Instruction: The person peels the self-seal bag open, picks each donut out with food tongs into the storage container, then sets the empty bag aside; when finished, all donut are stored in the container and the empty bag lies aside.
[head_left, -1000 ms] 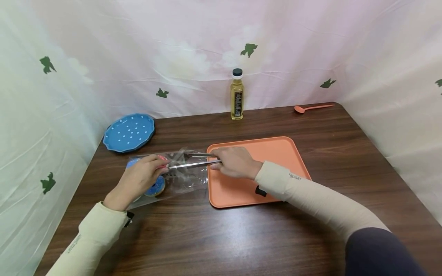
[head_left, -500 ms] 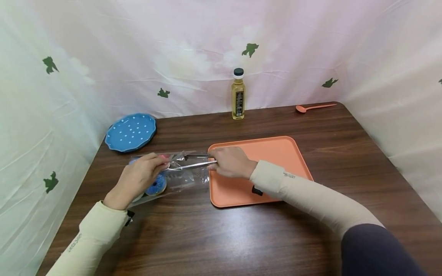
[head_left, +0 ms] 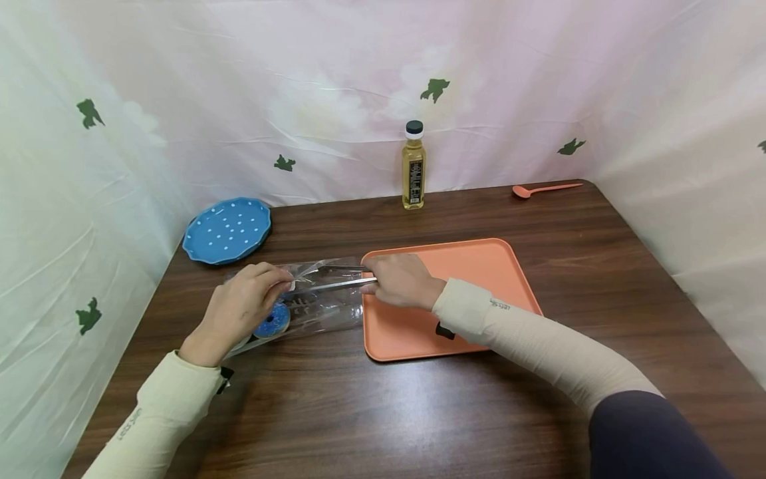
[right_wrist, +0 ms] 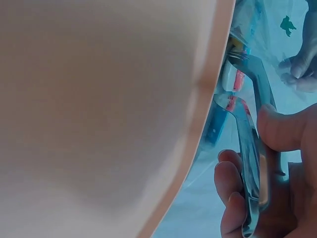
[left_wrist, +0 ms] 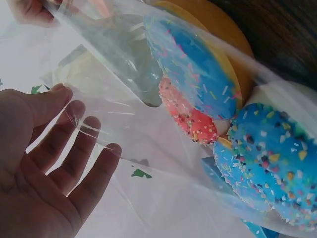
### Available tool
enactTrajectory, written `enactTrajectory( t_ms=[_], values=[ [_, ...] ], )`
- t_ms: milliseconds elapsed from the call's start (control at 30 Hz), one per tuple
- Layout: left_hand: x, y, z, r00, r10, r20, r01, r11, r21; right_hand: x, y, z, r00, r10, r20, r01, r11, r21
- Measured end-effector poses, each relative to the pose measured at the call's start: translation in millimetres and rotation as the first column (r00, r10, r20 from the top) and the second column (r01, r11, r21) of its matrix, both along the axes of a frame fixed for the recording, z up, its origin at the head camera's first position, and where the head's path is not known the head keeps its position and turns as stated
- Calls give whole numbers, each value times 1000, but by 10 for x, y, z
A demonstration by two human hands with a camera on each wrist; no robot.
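In the head view, my left hand pinches the edge of a clear plastic bag lying left of the orange tray. Through the film show several doughnuts: a blue sprinkled doughnut, and in the left wrist view a red sprinkled doughnut among blue ones. My right hand grips metal tongs over the tray's left edge. Their spread arms point left into the bag's mouth; one tip looks like a fork in the right wrist view. Whether the tips touch a doughnut I cannot tell.
The orange tray lies under my right wrist. A blue dotted plate stands at the back left, a bottle of yellow oil at the back middle, an orange spoon at the back right. Curtains surround the brown table.
My right hand and the tongs have shifted slightly left, deeper into the bag. The film by my left hand has moved, and the red doughnut is now hidden in the head view.
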State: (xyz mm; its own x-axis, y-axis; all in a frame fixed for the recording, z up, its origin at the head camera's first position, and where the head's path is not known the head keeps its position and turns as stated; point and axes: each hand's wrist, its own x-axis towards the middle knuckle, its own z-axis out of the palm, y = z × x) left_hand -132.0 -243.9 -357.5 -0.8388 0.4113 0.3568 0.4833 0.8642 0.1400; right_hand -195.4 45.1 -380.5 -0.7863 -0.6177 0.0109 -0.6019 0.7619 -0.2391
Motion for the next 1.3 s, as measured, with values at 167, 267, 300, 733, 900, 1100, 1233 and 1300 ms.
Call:
enactTrajectory(
  t_ms=[167,267,300,733,900,1100,1233,1300],
  values=[
    [1,-6,-12,1000,-19,3,19,1000,4,-2,-59,1,1000,6,30,-6,1000,14],
    [8,-11,-18,1000,-27,10,27,1000,1,0,-99,3,999,-1,37,0,1000,25],
    [10,-13,-17,999,-29,14,29,1000,2,2,-107,4,999,-3,38,2,1000,23],
    [34,-66,-41,998,-20,65,20,1000,2,76,-38,17,1000,20,1,-20,999,-29],
    [56,-64,-33,989,36,142,-34,999,-19,124,132,33,1000,2,-22,-3,999,-36],
    [33,-51,-35,993,17,114,-15,1000,-11,195,391,74,999,-10,-52,8,999,-45],
    [28,-54,-37,994,-2,108,3,1000,-5,261,508,73,999,-23,-49,21,999,-36],
    [29,-56,-42,993,0,116,1,1000,-6,290,540,69,999,-29,-43,27,999,-40]
  ],
)
